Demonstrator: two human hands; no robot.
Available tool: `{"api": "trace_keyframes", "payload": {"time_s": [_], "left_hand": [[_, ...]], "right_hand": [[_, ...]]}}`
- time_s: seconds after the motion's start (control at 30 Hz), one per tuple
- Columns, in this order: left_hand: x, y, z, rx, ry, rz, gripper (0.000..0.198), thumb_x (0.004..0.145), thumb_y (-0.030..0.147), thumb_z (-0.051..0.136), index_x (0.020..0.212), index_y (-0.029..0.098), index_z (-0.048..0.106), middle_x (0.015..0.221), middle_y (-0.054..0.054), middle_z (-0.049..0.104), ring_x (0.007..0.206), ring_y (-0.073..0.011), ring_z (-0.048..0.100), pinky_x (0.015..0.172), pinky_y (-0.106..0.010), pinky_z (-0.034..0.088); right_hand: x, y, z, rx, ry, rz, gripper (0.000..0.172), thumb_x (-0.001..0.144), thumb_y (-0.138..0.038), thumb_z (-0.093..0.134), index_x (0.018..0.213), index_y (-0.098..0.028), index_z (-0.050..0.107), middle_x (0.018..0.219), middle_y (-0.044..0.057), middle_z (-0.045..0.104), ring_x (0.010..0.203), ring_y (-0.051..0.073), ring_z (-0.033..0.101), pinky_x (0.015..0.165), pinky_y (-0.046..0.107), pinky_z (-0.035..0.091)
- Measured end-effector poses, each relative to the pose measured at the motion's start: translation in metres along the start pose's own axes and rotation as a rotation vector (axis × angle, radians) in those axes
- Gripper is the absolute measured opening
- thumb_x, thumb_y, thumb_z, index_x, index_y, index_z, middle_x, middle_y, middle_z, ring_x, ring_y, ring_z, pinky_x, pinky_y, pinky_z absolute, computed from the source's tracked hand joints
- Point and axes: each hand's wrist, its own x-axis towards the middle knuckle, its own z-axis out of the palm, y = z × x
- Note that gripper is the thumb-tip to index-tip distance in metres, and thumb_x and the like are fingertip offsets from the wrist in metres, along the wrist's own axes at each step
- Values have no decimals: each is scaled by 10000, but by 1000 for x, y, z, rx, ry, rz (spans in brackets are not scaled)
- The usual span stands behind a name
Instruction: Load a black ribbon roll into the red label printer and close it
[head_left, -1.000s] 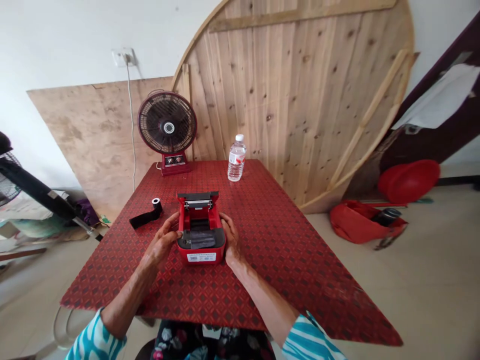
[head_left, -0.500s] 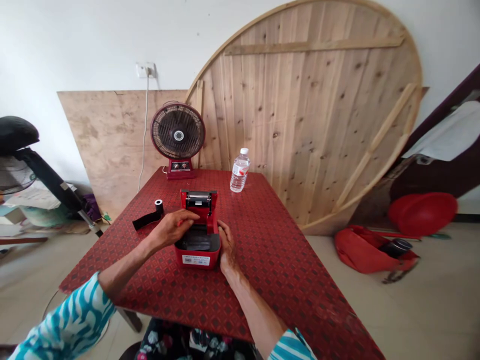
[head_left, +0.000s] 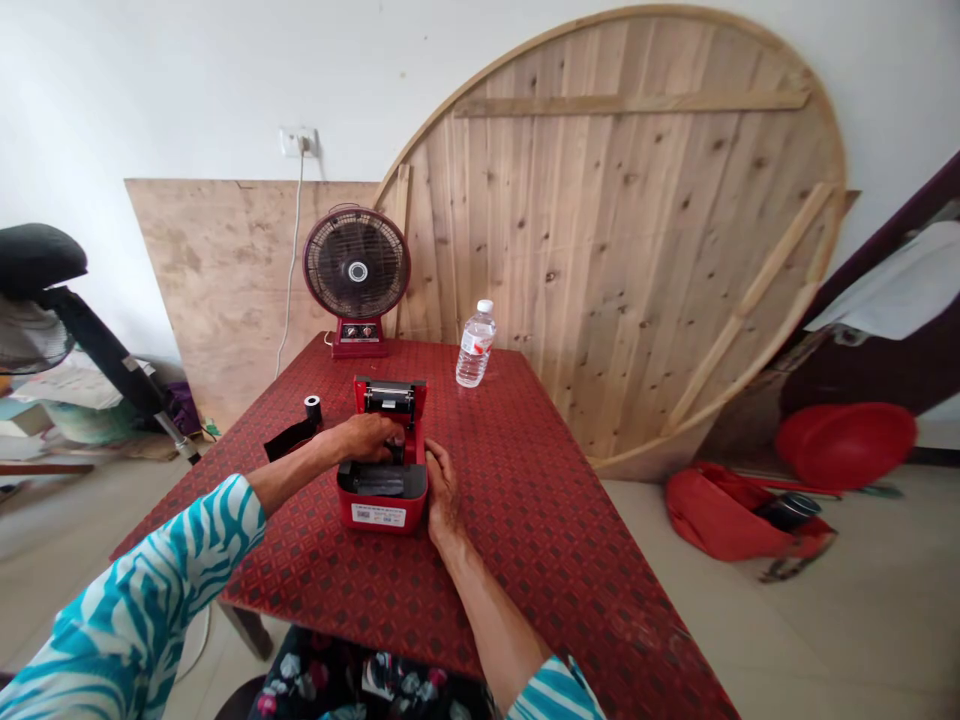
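Observation:
A red label printer [head_left: 384, 515] with a white sticker on its front stands on the table, its lid [head_left: 390, 394] raised at the back. My left hand [head_left: 369, 438] reaches into the printer's rear part from the left, fingers curled down beside a dark part; what they grip is hidden. Against the printer's right side lies my right hand [head_left: 444, 490], gripping its wall. Left of the printer sits a small roll of black ribbon [head_left: 313, 407], with a dark strip [head_left: 289, 440] trailing from it, partly behind my left forearm.
A red patterned table [head_left: 525, 520] carries everything. Toward its far edge stand a dark red fan [head_left: 357, 275] and a clear water bottle [head_left: 475, 345]. Behind leans a round wooden tabletop [head_left: 600, 230]. A red bag [head_left: 720, 515] lies on the floor at right.
My left hand has moved forward and lower into the printer's rear part, its fingers now mostly inside. My right hand stays at the printer's side. The view has shifted slightly.

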Motion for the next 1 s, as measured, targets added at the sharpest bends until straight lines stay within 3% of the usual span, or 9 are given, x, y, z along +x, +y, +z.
{"api": "trace_keyframes", "payload": {"time_s": [0.13, 0.23, 0.37, 0.47, 0.6, 0.8, 0.93, 1.0], "left_hand": [[-23, 13, -11, -44, 71, 45, 357, 666, 131, 646, 978, 288, 718, 1028, -25, 738, 991, -275, 660, 839, -316, 464], [-45, 12, -26, -231, 198, 98, 415, 691, 174, 666, 1086, 295, 700, 1030, -13, 737, 950, -254, 667, 850, -317, 471], [-60, -18, -50, -431, 508, -5, 425, 670, 228, 690, 1095, 213, 695, 941, -36, 731, 816, -219, 668, 779, -317, 505], [-55, -54, -59, -402, 573, -143, 362, 676, 219, 631, 1033, 165, 663, 857, -38, 718, 755, -203, 666, 733, -319, 514], [-35, -87, -49, -319, 575, -234, 247, 636, 168, 622, 878, 186, 667, 812, -29, 713, 801, -229, 665, 764, -322, 484], [-8, -99, -16, -233, 528, -334, 186, 540, 120, 709, 669, 240, 652, 709, -4, 718, 913, -308, 657, 942, -413, 383], [-7, -109, -9, -284, 542, -315, 212, 520, 165, 763, 690, 242, 661, 771, -20, 738, 985, -331, 642, 1055, -481, 280], [-11, -119, -14, -349, 572, -285, 259, 534, 232, 779, 775, 239, 686, 903, -44, 745, 1054, -325, 623, 1063, -456, 298]], "right_hand": [[0, -1, -1, 1, 1, 13, 422, 759, -511, 603, 1059, -225, 685, 1042, 45, 717, 995, 239, 618, 818, 342, 473], [-2, -1, -1, 4, 2, 32, 445, 761, -527, 600, 1076, -221, 673, 1056, 49, 717, 990, 242, 623, 788, 336, 480], [-4, -3, -1, 48, 6, 84, 469, 739, -528, 620, 1081, -210, 656, 1060, 56, 714, 940, 239, 639, 757, 335, 485], [-5, -3, -1, 85, 18, 109, 471, 728, -525, 635, 1077, -208, 652, 1035, 54, 716, 902, 233, 645, 757, 339, 487], [-3, -2, -2, 63, 20, 111, 444, 729, -514, 644, 1062, -220, 662, 1020, 44, 721, 898, 232, 649, 752, 335, 487], [-2, -3, -3, 50, 22, 116, 433, 722, -521, 642, 1046, -234, 669, 1034, 40, 727, 931, 248, 655, 746, 343, 497], [-2, -3, -3, 32, 29, 98, 417, 722, -508, 647, 1031, -230, 681, 1046, 46, 725, 961, 251, 648, 769, 346, 496], [-1, -3, -3, 21, 29, 92, 420, 729, -506, 640, 1041, -228, 682, 1047, 48, 725, 946, 246, 652, 766, 345, 496]]}}
